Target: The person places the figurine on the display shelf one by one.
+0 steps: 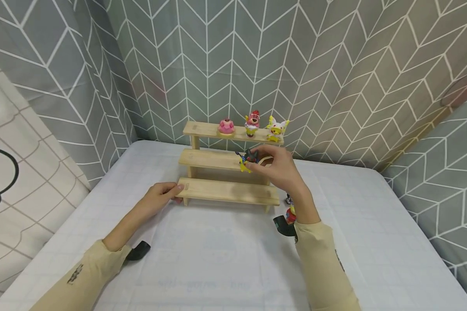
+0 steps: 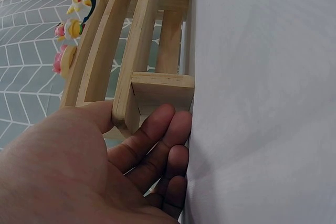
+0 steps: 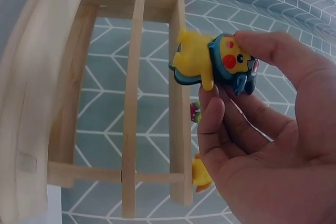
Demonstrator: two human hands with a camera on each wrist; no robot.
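Note:
A three-tier wooden stand (image 1: 225,191) stands on the white-covered table. My left hand (image 1: 157,198) grips the left end of its lowest step, thumb on top and fingers curled below, as the left wrist view shows. Between thumb and fingers, my right hand (image 1: 280,169) pinches a yellow Pikachu figurine (image 3: 195,60) with a dark blue hood. It is held over the right part of the middle step, tipped sideways in the right wrist view. Along the top step stand a pink figurine (image 1: 226,126), a bear figurine (image 1: 252,124) with a red hat and a white-hooded yellow figurine (image 1: 275,129).
Right of the stand, a red figurine (image 1: 290,216) and a small black-and-white figurine (image 1: 288,199) are on the table, partly hidden by my right forearm. Patterned grey curtain (image 1: 218,65) hangs close behind the stand. Black wrist mounts (image 1: 139,251) jut from both sleeves.

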